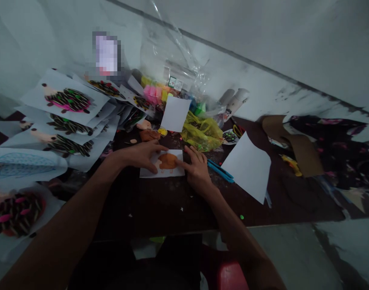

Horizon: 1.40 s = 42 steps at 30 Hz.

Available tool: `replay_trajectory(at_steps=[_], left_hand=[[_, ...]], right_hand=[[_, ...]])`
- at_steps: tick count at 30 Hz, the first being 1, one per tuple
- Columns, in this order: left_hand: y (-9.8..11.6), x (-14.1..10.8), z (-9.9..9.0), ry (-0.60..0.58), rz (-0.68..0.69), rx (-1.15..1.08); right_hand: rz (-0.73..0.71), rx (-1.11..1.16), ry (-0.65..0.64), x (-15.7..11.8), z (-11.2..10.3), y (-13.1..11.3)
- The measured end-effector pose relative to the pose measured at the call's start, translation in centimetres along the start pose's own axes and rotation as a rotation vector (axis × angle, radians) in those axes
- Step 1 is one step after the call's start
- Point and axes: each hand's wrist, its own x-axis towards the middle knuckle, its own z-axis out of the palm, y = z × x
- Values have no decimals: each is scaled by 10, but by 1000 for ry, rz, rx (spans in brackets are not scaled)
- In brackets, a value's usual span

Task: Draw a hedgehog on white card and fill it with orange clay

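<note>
Left hand (140,156) and right hand (196,169) are both held open, with the fingers spread and laid downward, and nothing is gripped by either. A small white paper card (145,173) is steadied between them on a dark wooden table (160,211). An orange clay shape (168,161) is seated at the card's middle, and its right edge appears to be touched by the right index fingertip (178,162), while the left fingertips (155,169) are kept on the card just beside it. Light, even pressure from the finger pads is judged best here: soft clay is more safely eased in short strokes than pushed hard, and the card is better held by the other hand so that it is not dragged. Room for the hands is left by the nearby things: blue-handled scissors (220,171) lie just beside the right hand, with a loose white sheet (246,167) beyond them. Small clay lumps (149,135) and a yellow plastic bag (201,133) are placed farther up the table, and paper hedgehog pictures (68,100) are spread out to the left
</note>
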Motion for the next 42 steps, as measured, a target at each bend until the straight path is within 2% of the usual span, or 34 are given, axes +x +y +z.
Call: replay_trajectory(at_steps=[3,8,14,20,24,29,42], left_hand=[[2,0,-1,-11,-9,-11],[4,-1,-1,-8,-19,-17],[8,-3,-2,-3,-36,-42],[5,-2,-1,-9,-32,-36],[4,-1,-1,-13,-27,-36],[2,0,-1,-27,-21,-18],[11,-4,-5,-14,-33,-27]], right_hand=[[-12,-9,-10,-1,0,-1],[-34,-1,53,-3,0,-1],[-71,-20,-34,-5,-2,-7],[-74,-7,-28,-6,-1,-9],[-84,48,38,-9,3,-4],[-13,54,145,-9,9,4],[-19,9,-11,-6,1,-8]])
